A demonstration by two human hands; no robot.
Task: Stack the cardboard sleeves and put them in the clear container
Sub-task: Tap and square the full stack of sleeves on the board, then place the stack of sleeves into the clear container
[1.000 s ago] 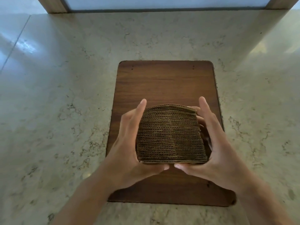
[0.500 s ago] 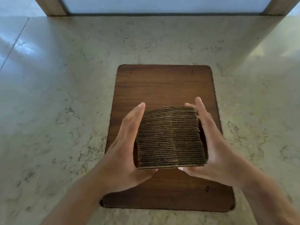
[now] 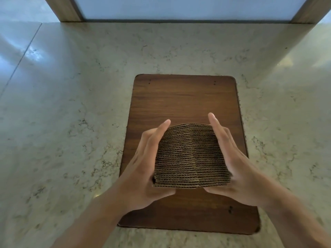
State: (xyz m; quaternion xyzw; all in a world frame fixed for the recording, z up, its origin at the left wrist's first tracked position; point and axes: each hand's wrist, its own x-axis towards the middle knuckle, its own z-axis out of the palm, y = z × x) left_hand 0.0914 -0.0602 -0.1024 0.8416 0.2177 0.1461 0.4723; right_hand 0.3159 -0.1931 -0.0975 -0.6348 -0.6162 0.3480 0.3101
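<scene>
Where the head camera looks down over the counter, the items stand as follows.

Item: stack of cardboard sleeves [image 3: 191,155], brown, corrugated edges facing the viewer, many layers, roughly squared, top slightly domed. Located over the near half of the wooden board [image 3: 184,97], pressed between two hands; whether its bottom touches the board cannot be told.

Item: left hand [image 3: 143,169], bare, flat against the stack's left side, fingers extended toward the far end, thumb curled under the near lower edge. Holding the stack.

Item: right hand [image 3: 238,169], bare, flat against the stack's right side, fingers extended likewise, thumb tucked at the near lower corner. Holding the stack.

Item: wooden board, dark, rectangular with rounded corners, lying flat on the marble counter [image 3: 71,122], long side running near to far.

Item: marble counter, pale and veined, glossy, a seam at far left.

Item: window frame [image 3: 66,9], wooden, along the far edge.
</scene>
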